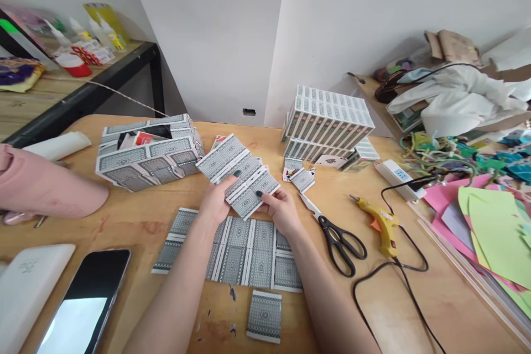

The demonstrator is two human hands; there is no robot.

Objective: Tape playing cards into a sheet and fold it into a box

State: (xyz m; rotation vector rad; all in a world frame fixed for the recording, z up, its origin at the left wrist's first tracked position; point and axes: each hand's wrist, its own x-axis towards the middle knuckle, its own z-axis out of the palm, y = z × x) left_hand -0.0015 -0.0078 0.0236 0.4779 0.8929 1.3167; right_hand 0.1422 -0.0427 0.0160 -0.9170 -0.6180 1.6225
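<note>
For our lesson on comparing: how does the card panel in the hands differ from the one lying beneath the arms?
The held panel is gripped aslant by the left hand and right hand; the lying panel rests flat on the table. The held panel is shorter; the lying panel is a longer strip. Both show grey patterned card backs with white edges.

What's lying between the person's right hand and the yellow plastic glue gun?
Black-handled metal scissors lie on the table between the right hand and the glue gun, as the head view shows.
</note>
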